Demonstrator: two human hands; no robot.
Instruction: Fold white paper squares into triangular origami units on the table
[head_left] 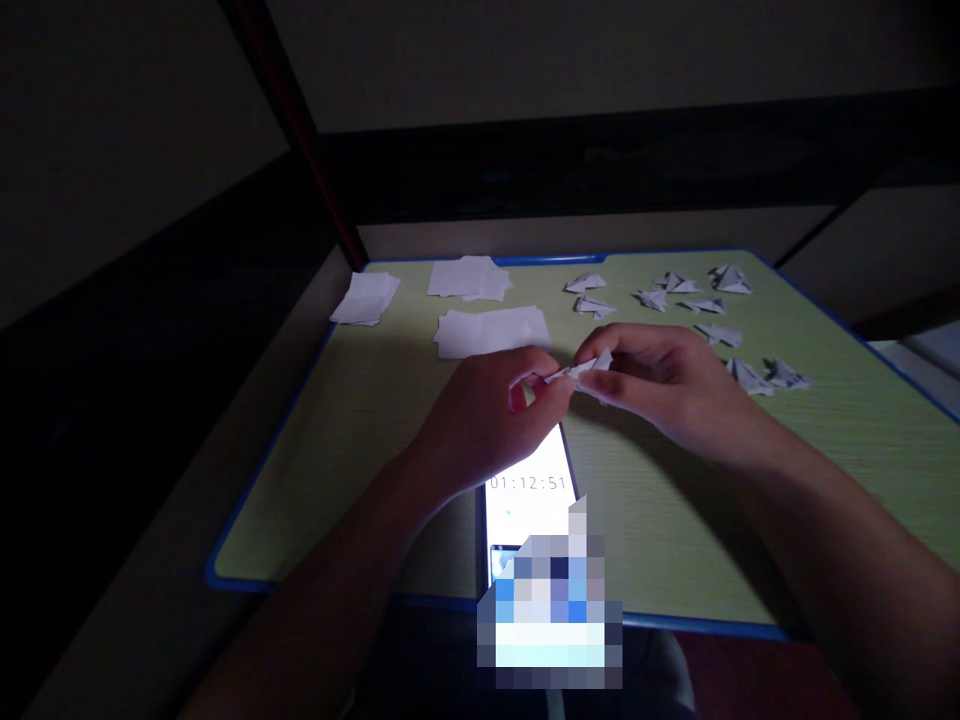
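Above the middle of the table, a small piece of folded white paper [594, 370] is pinched between both my hands. My left hand [510, 405] grips its left end between thumb and fingers. At its right end, my right hand [660, 380] closes thumb and forefinger on it. Part of the folded paper is hidden behind the fingers. Below my left hand lies a lit phone [529, 490] whose screen reads 01:12:51; its lower part is blurred out by a pixelated patch.
Loose white sheets [491, 332] lie behind my left hand, with more paper sheets [469, 278] at the back and a small paper stack [365, 298] at the left edge. Several folded paper pieces [679, 284] sit at the right of the blue-edged table [315, 480].
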